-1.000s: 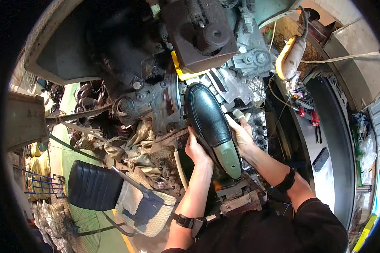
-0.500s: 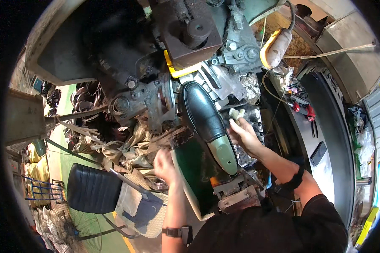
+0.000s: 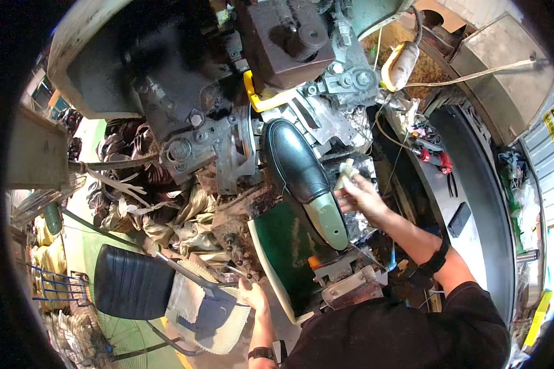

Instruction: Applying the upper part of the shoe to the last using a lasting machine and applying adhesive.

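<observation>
A black leather slip-on shoe upper (image 3: 295,161) is stretched over a green shoe last (image 3: 327,222). Its toe points away from me, under the machine head (image 3: 301,52). Beside the shoe's right flank is my right hand (image 3: 364,198), fingers apart, the thumb side close to the edge of the upper. Pale material (image 3: 345,172) shows at its fingertips; whether it is worn or held is unclear. Lower down and to the left, my left hand (image 3: 254,296) has its fingers curled near the front of the machine, by the chair. What those fingers hold, if anything, is hidden.
A black chair (image 3: 132,281) stands at left, near a heap of wrapped shoes (image 3: 184,215). On the right, a curved bench (image 3: 473,246) carries a phone (image 3: 459,219) and a red-handled tool (image 3: 435,158). A lamp (image 3: 400,66) hangs at upper right. A green panel (image 3: 283,246) lies below the shoe.
My left hand has dropped toward me, from beside the green panel to near the chair. My right hand stays by the shoe with slightly shifted fingers. The view has shifted a little.
</observation>
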`<state>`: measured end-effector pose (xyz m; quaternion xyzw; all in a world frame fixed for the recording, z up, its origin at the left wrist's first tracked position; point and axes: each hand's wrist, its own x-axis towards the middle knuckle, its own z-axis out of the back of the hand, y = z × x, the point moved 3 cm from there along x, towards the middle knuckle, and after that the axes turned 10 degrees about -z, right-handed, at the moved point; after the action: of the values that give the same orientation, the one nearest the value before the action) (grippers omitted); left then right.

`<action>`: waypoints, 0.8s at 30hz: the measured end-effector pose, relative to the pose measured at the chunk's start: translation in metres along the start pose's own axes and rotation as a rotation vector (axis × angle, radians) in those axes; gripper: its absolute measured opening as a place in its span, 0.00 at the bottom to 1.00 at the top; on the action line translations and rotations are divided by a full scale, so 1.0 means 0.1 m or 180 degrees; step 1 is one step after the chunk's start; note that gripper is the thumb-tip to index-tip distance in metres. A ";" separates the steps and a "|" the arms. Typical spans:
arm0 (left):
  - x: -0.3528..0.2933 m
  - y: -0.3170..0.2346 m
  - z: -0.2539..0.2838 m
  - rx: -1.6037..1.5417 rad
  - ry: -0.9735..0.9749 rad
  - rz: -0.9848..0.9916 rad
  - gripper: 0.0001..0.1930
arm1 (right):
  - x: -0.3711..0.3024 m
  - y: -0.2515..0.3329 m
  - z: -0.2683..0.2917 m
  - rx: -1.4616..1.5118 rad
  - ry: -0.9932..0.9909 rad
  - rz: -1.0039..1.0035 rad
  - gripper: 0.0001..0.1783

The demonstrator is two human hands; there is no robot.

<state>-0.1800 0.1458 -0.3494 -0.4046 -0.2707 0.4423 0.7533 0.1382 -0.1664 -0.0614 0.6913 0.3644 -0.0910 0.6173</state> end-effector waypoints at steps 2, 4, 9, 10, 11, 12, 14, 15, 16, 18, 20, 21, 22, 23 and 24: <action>0.09 -0.17 -0.11 -0.0661 0.0358 -0.0452 0.21 | -0.04 0.02 0.18 -0.0025 -0.0057 0.0148 0.30; 0.08 -0.37 -0.32 -0.0902 0.0881 0.0239 0.21 | -0.11 0.02 0.28 0.0084 -0.0192 0.0195 0.29; 0.33 -0.17 0.01 -0.0585 0.0055 -0.0105 0.19 | -0.35 0.03 0.55 -0.0222 -0.0574 0.0396 0.31; 0.38 -0.23 0.01 -0.0893 -0.0186 0.0057 0.19 | -0.39 0.01 0.65 -0.0250 -0.0717 0.0431 0.30; 0.36 -0.32 -0.05 -0.0900 -0.0164 0.0048 0.19 | -0.44 -0.01 0.72 -0.0220 -0.0877 0.0423 0.29; 0.35 -0.86 -0.19 -0.0858 0.0002 -0.0178 0.19 | -0.48 -0.05 0.84 -0.0190 -0.0975 0.0442 0.29; 0.34 -1.12 -0.22 -0.0678 0.0457 -0.0486 0.20 | -0.52 -0.09 0.89 -0.0163 -0.1028 0.0475 0.28; 0.39 -0.84 -0.19 -0.0783 0.0496 -0.0389 0.21 | -0.53 -0.10 0.82 -0.0152 -0.0907 0.0467 0.28; 0.41 -0.85 -0.21 -0.0925 0.0614 -0.0299 0.21 | -0.55 -0.10 0.84 -0.0145 -0.0885 0.0466 0.28; 0.39 -1.05 0.01 -0.0906 0.0656 0.0034 0.23 | -0.60 -0.09 0.87 -0.0244 -0.0865 0.0583 0.28; 0.42 -1.51 0.15 -0.0692 0.0729 0.0391 0.26 | -0.57 -0.10 1.01 -0.0264 -0.0927 0.0688 0.30; 0.44 -1.38 0.29 -0.0960 0.0236 0.0271 0.25 | -0.51 -0.12 0.94 -0.0386 -0.0763 0.0696 0.31; 0.44 -1.24 0.39 -0.1222 -0.0228 0.0134 0.24 | -0.46 -0.13 0.89 -0.0503 -0.0628 0.0705 0.32; 0.44 -1.39 0.43 -0.1237 -0.0107 -0.0059 0.24 | -0.43 -0.14 0.86 -0.0608 -0.0547 0.0754 0.33; 0.45 -1.55 0.43 -0.1249 0.0014 -0.0251 0.23 | -0.41 -0.16 0.81 -0.0716 -0.0512 0.0788 0.32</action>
<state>-0.1228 0.1582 -0.1923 -0.5337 -0.3656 0.3502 0.6773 0.1251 -0.2573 -0.0688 0.6479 0.2340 -0.0279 0.7244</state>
